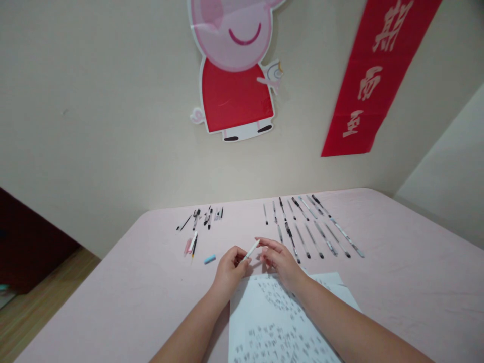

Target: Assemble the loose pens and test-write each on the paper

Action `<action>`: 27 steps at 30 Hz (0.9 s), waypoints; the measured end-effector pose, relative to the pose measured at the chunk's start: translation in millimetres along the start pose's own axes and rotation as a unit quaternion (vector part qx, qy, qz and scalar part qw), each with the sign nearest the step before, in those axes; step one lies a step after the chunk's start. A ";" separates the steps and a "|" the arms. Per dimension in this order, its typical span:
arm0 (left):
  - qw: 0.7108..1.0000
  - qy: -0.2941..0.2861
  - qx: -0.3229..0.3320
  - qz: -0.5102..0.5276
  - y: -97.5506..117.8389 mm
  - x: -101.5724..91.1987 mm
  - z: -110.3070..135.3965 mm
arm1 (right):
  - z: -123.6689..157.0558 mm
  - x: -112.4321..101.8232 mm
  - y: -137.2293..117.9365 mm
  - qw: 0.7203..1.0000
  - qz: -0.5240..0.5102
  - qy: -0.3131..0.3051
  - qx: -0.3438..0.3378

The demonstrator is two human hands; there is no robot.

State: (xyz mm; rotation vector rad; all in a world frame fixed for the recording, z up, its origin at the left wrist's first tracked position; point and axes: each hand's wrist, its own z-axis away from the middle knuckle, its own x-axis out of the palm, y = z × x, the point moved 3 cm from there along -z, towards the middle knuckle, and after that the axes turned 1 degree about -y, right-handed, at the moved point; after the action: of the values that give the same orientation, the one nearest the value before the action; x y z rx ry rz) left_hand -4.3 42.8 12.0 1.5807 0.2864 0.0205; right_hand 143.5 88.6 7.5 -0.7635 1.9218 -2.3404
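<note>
My left hand (229,269) is closed around the lower end of a white pen (251,250), which slants up to the right. My right hand (279,258) meets the pen's upper end with its fingertips pinched near the tip. Both hands hover over the top edge of a white sheet (280,322) covered in handwriting, which lies on the pink table (124,287).
Several pens (313,227) lie in rows at the back right. A small group of pens and parts (204,218) lies back left, with a pink and white pen pair (191,244) and a blue cap (209,259) nearer. A cartoon pig cutout and red banner hang on the wall.
</note>
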 end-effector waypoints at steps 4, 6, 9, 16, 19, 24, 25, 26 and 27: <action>1.000 -0.004 -0.009 0.008 -0.6 1.3 0.2 | 0.9 2.1 0.5 1.000 0.007 -0.022 0.007; 1.000 0.000 -0.012 0.010 -0.3 0.6 -0.1 | -1.4 -1.1 2.2 1.000 0.015 0.003 -0.007; 1.000 0.004 -0.011 0.008 0.4 -0.3 -0.3 | -4.7 -4.9 4.4 0.999 0.025 0.031 -0.026; 0.999 -0.034 0.005 -0.019 -1.6 4.5 0.1 | -1.8 0.1 2.1 0.999 0.030 -0.012 -0.010; 0.997 -0.038 0.021 -0.064 -0.6 4.9 0.2 | -2.8 -0.7 1.0 0.999 0.041 0.001 -0.022; 0.983 -0.060 0.104 -0.140 6.5 5.3 0.7 | -5.3 -3.6 2.2 0.998 0.047 0.026 -0.029; 0.980 -0.063 0.117 -0.149 7.5 5.2 0.8 | -5.3 -3.8 2.4 0.998 0.051 0.026 -0.032; 0.978 -0.063 0.125 -0.157 8.0 4.8 0.8 | -5.2 -4.0 2.6 0.998 0.053 0.025 -0.035; 0.976 -0.060 0.128 -0.165 8.3 4.2 0.7 | -5.0 -3.9 2.7 0.998 0.055 0.023 -0.037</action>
State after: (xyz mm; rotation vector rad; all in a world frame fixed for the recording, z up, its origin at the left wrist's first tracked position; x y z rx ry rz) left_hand 1.3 42.9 19.5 1.7625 0.4682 -0.3815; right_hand 144.3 93.7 3.1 -0.5977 2.0220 -2.2541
